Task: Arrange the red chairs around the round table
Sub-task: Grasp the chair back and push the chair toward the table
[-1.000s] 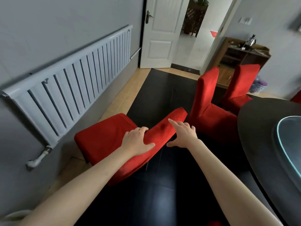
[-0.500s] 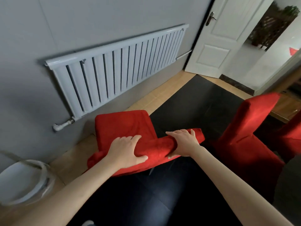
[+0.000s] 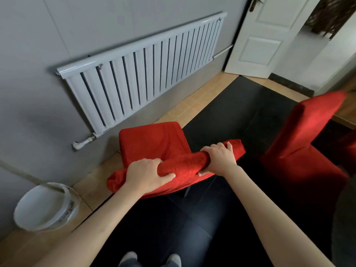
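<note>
While the red chair (image 3: 154, 147) stands at the centre, its seat toward the radiator (image 3: 142, 74) at 11 o'clock, the left hand (image 3: 146, 175) and right hand (image 3: 219, 160), set apart, each wrap curled fingers round its backrest top.

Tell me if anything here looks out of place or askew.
One red chair stands by the radiator, facing the wall. Both hands, left hand and right hand, grip its backrest top. The second red chair looks fine.
</note>
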Motion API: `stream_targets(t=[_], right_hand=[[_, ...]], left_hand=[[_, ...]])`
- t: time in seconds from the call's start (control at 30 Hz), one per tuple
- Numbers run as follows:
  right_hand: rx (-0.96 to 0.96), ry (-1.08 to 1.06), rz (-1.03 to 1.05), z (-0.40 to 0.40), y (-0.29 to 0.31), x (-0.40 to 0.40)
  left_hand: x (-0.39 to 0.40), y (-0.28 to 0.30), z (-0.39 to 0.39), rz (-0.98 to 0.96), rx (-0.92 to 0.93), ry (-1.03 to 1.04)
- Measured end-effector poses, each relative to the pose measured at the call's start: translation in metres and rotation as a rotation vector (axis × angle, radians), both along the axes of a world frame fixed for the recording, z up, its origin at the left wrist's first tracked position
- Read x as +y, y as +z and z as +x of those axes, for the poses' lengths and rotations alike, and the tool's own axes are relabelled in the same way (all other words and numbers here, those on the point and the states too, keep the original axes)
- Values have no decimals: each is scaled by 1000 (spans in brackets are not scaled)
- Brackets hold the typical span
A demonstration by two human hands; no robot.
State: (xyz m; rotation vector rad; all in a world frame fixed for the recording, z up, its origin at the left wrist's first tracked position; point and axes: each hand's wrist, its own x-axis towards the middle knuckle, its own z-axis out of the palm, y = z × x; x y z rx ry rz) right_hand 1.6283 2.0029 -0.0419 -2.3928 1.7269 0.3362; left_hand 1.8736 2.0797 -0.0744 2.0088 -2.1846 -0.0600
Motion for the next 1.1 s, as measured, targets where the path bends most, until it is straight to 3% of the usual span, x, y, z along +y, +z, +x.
stream_targets(t=[1.1], right_hand=[[39, -500, -60, 44, -8, 136]], left_hand=[[22, 3, 52, 2, 19, -454]])
